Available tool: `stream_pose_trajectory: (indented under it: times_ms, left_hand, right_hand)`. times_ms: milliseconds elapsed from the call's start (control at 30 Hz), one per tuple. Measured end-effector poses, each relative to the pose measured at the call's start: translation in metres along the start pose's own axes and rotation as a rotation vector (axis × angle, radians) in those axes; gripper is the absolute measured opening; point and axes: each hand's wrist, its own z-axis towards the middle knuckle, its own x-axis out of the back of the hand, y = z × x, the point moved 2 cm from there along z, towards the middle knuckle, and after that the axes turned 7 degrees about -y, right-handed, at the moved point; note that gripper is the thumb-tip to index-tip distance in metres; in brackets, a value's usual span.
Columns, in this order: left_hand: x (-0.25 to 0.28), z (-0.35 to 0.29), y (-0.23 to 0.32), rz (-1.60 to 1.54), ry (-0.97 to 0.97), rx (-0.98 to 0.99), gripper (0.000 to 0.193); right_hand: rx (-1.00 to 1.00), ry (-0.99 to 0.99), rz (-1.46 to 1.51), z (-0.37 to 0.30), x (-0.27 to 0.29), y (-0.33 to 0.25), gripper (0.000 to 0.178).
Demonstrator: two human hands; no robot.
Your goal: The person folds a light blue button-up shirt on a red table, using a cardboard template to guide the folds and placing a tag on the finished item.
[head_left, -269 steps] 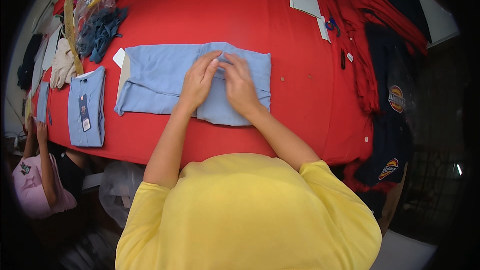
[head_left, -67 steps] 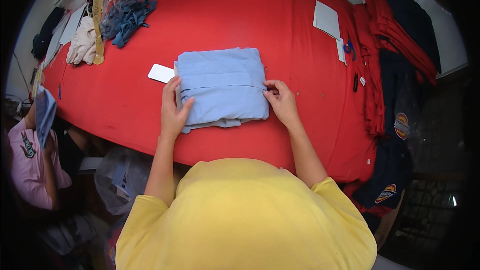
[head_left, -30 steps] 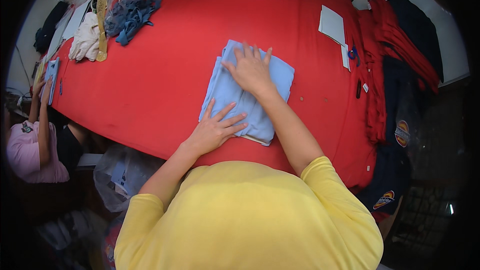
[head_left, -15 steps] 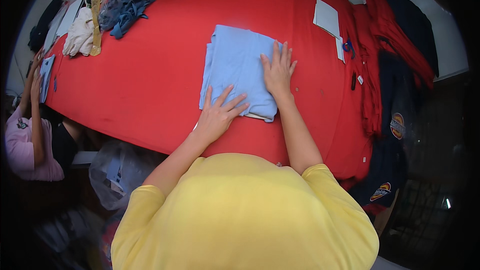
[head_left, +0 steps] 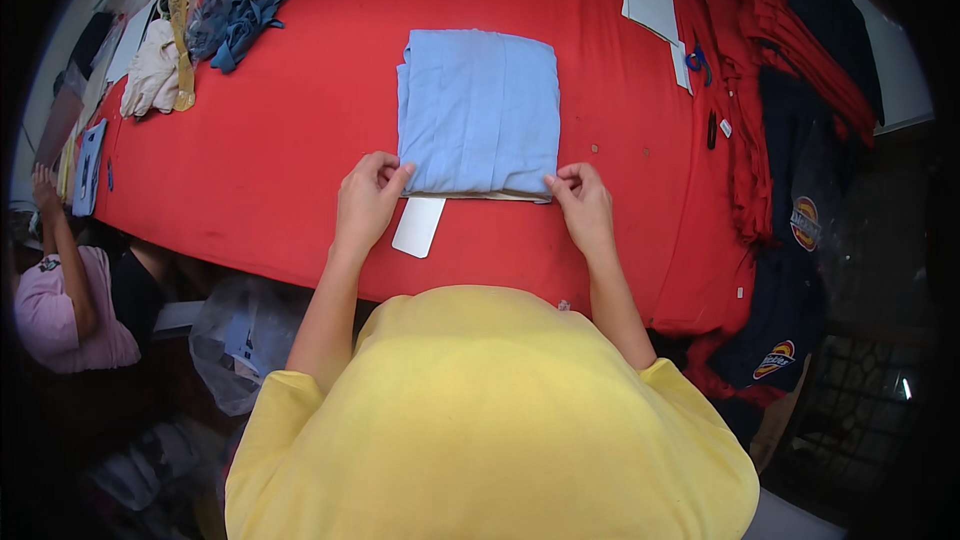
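A folded light blue garment (head_left: pixel 480 110) lies nearly square in front of me on the red cloth (head_left: pixel 270 170). My left hand (head_left: pixel 372 195) pinches its near left corner between thumb and fingers. At the near right corner my right hand (head_left: pixel 582 198) pinches the fabric in the same way. A white card (head_left: pixel 419 227) with rounded corners sticks out from under the near edge, beside my left hand. The garment's layers show along its left side; its underside is hidden.
White sheets (head_left: pixel 650 5), blue-handled scissors (head_left: pixel 698 65) and a black tool (head_left: pixel 712 130) lie at the right, before piled red garments (head_left: pixel 745 160) and navy ones (head_left: pixel 790 180). White gloves (head_left: pixel 152 70) and dark blue scraps (head_left: pixel 240 20) sit far left. A co-worker (head_left: pixel 75 290) is at the left edge.
My hands have gone from lying flat on the garment to pinching its near corners. The garment now lies straighter, and more of the white card shows.
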Motion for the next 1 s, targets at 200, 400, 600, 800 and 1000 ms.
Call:
stream_pose_trajectory:
  times_ms: [200,400,600,800,1000]
  left_hand:
    - [0.004,-0.005,0.022,0.023,0.228,-0.247,0.019]
    - [-0.005,-0.004,0.002,-0.217,-0.399,0.267,0.019]
    - [-0.01,-0.009,-0.015,-0.611,-0.309,0.214,0.02]
    - [-0.015,-0.012,-0.021,-0.514,-0.299,0.164,0.027]
    - [-0.015,-0.009,-0.015,-0.341,-0.16,0.178,0.027]
  right_hand:
    - [0.07,-0.022,0.179,-0.004,-0.011,0.012,0.016]
    - [-0.092,-0.161,0.328,-0.009,-0.009,-0.011,0.016]
    - [-0.082,-0.105,0.184,-0.006,-0.01,-0.01,0.019]
    - [-0.025,-0.012,0.064,0.0,-0.014,0.014,0.02]
    - [-0.012,-0.042,0.087,-0.001,-0.015,0.011,0.024]
